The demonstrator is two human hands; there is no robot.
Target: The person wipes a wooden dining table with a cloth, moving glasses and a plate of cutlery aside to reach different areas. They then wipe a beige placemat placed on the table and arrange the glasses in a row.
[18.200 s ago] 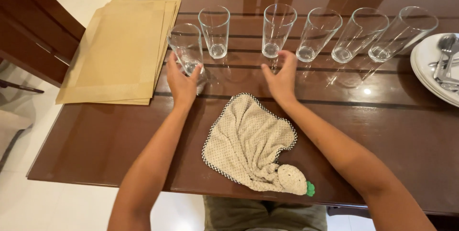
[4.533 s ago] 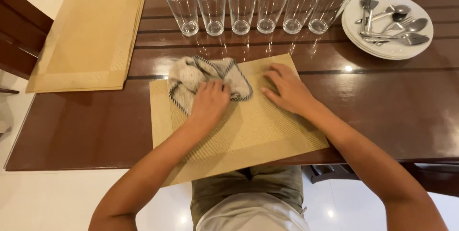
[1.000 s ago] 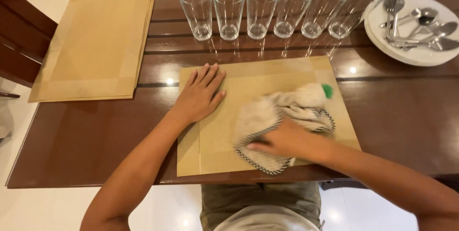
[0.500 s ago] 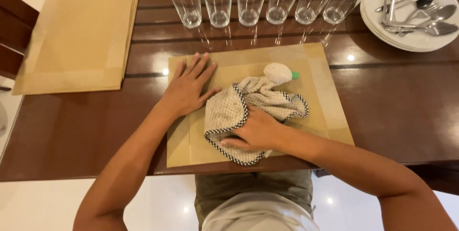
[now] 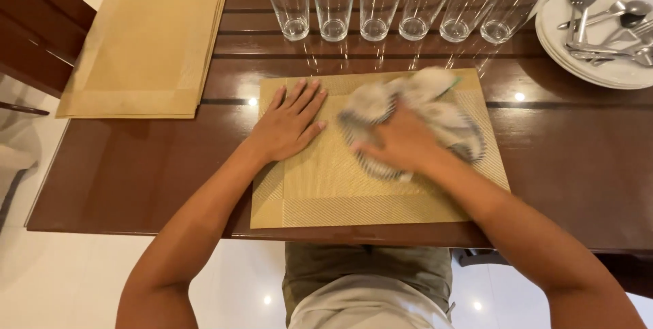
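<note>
The glossy brown table carries a tan mat at its near edge. My left hand lies flat, fingers spread, pinning the mat's left side. My right hand presses a bunched cloth onto the mat's far right part, fingers down on it. To wipe well, I'd judge: hold the mat firm, stroke evenly, and steer clear of the glasses just beyond.

Desk: dark wood, glossy, mirror-like reflections. Placemat: tan woven weave, matt, ribbed border. Cloth: soft beige fabric, motion-blurred. At 12 o'clock, glasses: clear, smooth. At 2 o'clock, plates: white, glossy; cutlery: shiny metal.
</note>
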